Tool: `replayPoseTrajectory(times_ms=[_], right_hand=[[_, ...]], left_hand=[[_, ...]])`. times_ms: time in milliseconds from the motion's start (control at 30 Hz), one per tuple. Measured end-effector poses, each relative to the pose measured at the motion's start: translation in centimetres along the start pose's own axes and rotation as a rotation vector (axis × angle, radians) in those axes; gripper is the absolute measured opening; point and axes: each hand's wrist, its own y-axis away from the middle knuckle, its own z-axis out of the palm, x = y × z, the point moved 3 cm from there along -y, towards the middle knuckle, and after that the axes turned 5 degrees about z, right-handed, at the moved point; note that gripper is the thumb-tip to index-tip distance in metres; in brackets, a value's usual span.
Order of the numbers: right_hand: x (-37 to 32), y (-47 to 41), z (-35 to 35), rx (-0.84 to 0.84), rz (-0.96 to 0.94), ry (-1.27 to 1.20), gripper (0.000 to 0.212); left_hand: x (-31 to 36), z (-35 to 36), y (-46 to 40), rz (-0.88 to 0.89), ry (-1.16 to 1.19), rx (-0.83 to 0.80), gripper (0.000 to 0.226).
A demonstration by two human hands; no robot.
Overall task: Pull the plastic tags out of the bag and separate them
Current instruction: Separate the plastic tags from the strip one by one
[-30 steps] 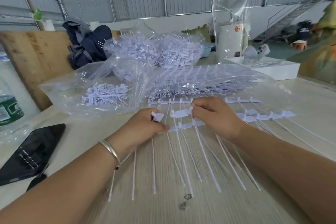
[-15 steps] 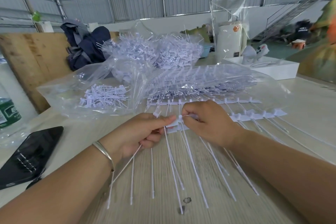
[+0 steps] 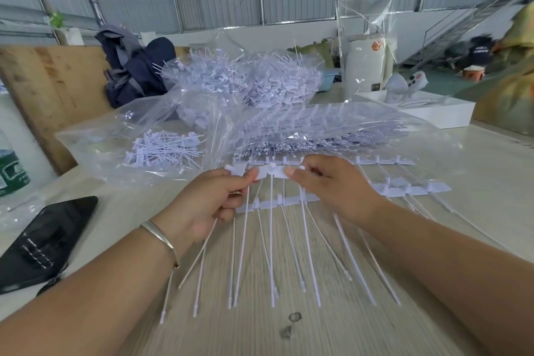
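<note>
While a clear plastic bag (image 3: 95, 150) holding loose white tags (image 3: 164, 150) lies at the table's (image 3: 476, 211) left, a second bag (image 3: 332, 127) is packed with joined strips. A strip of plastic tags (image 3: 271, 175), flat heads and long thin tails, is pinched above the table by the left hand (image 3: 208, 205) and right hand (image 3: 335, 191).

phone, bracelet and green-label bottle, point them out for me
phone (image 3: 43, 243), head view, middle of its dark screen
bracelet (image 3: 160, 237), head view, band across the left wrist
green-label bottle (image 3: 13, 172), head view, on the green label
</note>
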Motion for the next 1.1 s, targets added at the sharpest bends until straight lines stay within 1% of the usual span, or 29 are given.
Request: replayPoseTrajectory(times_ms=[67,200,267,333,400,433,467,533,633,700,767,867,967,1100], right_hand=[[0.0,-0.1,0.0,-0.020,0.051,-0.145,0.052],[0.1,0.1,0.2,-0.130,0.108,-0.256,0.053],[-0.2,0.3,0.5,-0.206,0.125,-0.318,0.055],[-0.6,0.6,0.9,-0.269,0.113,-0.393,0.065],[-1.0,0.9,0.9,-0.295,0.109,-0.438,0.083],[-1.1,0.9,0.9,-0.294,0.110,-0.432,0.087],[-1.2,0.8,0.8,-0.287,0.106,-0.422,0.086],[-1.1,0.6,0.7,-0.258,0.102,-0.417,0.077],[-0.6,0.4,0.6,-0.176,0.116,-0.385,0.061],[-0.3,0.3,0.6,-0.131,0.102,-0.335,0.059],[0.0,0.2,0.5,-0.098,0.077,-0.300,0.060],[0.5,0.1,0.4,-0.076,0.068,-0.283,0.061],[0.8,0.0,0.5,-0.077,0.067,-0.259,0.056],[1.0,0.0,0.8,-0.098,0.061,-0.164,0.034]], left_hand=[[0.3,0.4,0.2,0.014,0.029,-0.048,0.017],[0.7,0.9,0.7,0.021,0.032,-0.133,0.016],[0.4,1.5,1.1,-0.009,0.019,-0.215,0.023],[0.0,2.5,1.6,-0.046,0.032,-0.323,0.027],[-0.1,3.3,2.0,-0.061,0.075,-0.407,0.022],[-0.1,3.5,2.1,-0.062,0.094,-0.429,0.020],[0.0,3.5,2.1,-0.061,0.104,-0.441,0.019],[0.2,3.5,1.9,-0.083,0.121,-0.439,0.021],[-0.1,3.0,1.4,-0.190,0.205,-0.386,0.023],[-0.4,2.6,0.9,-0.238,0.237,-0.335,0.021],[-0.5,1.9,0.4,-0.239,0.211,-0.251,0.017],[-1.0,1.0,-0.2,-0.254,0.170,-0.134,0.019],[-1.3,0.7,-0.4,-0.268,0.169,-0.126,0.023],[-0.9,0.6,-0.4,-0.196,0.153,-0.130,0.033]])
